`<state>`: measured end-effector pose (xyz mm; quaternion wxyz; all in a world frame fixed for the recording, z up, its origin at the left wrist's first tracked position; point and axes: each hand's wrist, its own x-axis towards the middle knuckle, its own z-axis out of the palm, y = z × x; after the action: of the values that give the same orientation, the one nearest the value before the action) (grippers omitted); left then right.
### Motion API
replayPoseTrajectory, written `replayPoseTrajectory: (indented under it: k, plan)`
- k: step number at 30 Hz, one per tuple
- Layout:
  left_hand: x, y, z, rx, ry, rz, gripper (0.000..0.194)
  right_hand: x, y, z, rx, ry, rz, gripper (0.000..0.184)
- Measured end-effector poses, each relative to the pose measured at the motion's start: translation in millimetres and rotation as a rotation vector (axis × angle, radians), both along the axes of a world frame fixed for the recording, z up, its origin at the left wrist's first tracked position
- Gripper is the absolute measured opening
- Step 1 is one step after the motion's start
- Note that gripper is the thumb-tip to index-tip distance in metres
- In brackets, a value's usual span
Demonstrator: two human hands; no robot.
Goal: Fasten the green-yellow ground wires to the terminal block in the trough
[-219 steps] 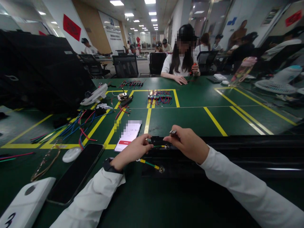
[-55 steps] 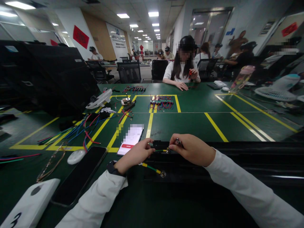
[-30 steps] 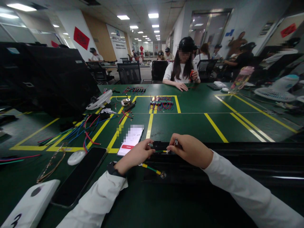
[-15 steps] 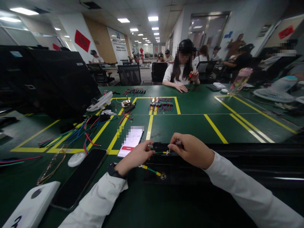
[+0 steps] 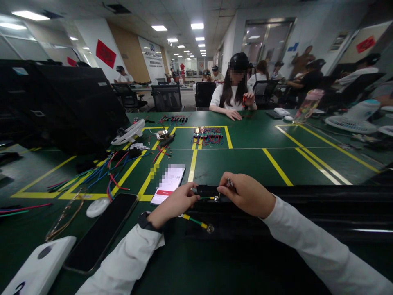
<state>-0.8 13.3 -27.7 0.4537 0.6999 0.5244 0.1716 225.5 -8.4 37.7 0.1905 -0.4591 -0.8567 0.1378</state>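
Under bright ceiling panels point(image 5: 197, 26) the near tabletop point(image 5: 184, 264) lies dim, while the outer edges stretch and blur.

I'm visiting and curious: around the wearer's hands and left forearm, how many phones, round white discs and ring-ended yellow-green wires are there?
Phones: 2 (lit phone, dark phone)
Round white disc: 1
Ring-ended yellow-green wires: 2 (upper wire, lower wire)
Total: 5

Phone point(image 5: 168, 183), just beyond left fingers point(image 5: 193, 199) and to their left: digits 38 readable at end of number; upper screen pixelated, print on red button too small. White slab point(image 5: 46, 262), nearer and well left of left fingers: dark mark cut off by edge of view. Wall sign point(image 5: 151, 55) and red paper point(image 5: 106, 54), far beyond left fingers: characters illegible.
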Motion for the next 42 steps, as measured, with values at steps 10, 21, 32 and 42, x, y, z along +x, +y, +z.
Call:
replayPoseTrajectory:
  k: [10, 21, 32, 42]
  plan:
    - [3, 0, 1.5, -0.016, -0.015, -0.016, 0.037, 2, -1, 1.3, 0.023, 0.015, -0.018, 0.013]
    - [2, 2, -2.4, -0.046, -0.075, -0.027, 0.033, 11, 0, 7.3, 0.025, 0.005, -0.078, 0.018]
    - [0, 4, -9.3, -0.062, -0.071, -0.029, 0.032, 11, 1, 3.9, 0.016, -0.085, -0.064, 0.014]
    - [0, 4, -10.3, -0.055, -0.078, -0.005, 0.034, 7, 2, -2.7, -0.041, -0.026, -0.05, 0.014]
